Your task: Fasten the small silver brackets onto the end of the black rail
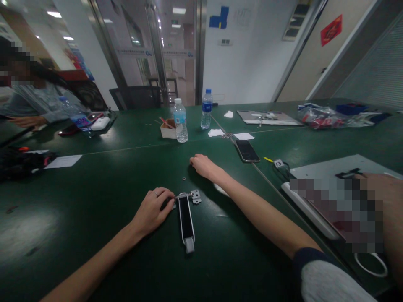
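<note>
A narrow black part in a silver frame (pixel 186 218) lies on the green table (pixel 103 188) in front of me, with a small metal hinge bracket (pixel 195 196) at its far end. My left hand (pixel 153 208) rests beside that far end, fingers curled against the frame's top left corner. My right hand (pixel 204 165) is stretched further out, lying knuckles up with the fingers bent down onto the table. A tiny screw-like piece (pixel 184 179) sits just left of it. Nothing visible is held in the right hand.
Two water bottles (pixel 180 120) (pixel 206 109) and a small box (pixel 168 128) stand mid-table. A phone (pixel 247 150) lies to the right, paper slips nearby. A grey laptop (pixel 317 176) sits at right. Another person (pixel 34 102) sits at far left beside bags and a bottle.
</note>
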A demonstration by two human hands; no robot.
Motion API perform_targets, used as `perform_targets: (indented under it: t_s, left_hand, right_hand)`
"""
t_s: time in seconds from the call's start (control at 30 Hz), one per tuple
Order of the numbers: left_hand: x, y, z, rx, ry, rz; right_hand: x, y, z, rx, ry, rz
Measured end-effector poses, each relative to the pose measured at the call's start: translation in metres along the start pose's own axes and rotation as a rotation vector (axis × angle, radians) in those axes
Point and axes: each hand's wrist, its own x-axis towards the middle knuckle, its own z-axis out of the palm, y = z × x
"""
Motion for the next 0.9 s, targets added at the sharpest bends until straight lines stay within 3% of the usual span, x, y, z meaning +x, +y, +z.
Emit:
perform_targets:
  t_s: [0.3, 0.5, 0.7, 0.9]
  left_hand:
    - [-0.001, -0.005, 0.004, -0.008, 0.001, 0.014]
    - [-0.001, -0.003, 0.002, -0.003, -0.006, -0.005]
    - [-0.001, -0.006, 0.004, 0.005, -0.005, 0.001]
    - [0.001, -0.008, 0.005, 0.017, 0.028, 0.026]
  right_hand:
    - [-0.046, -0.011, -0.018, 0.039, -0.141, -0.107]
    - [-0.056, -0.014, -0.028, 0.09, -0.219, -0.149]
    - [-0.049, -0.031, -0.014, 0.043, 0.018, -0.204]
    - [-0.038, -0.04, -0.005, -0.072, 0.042, -0.244]
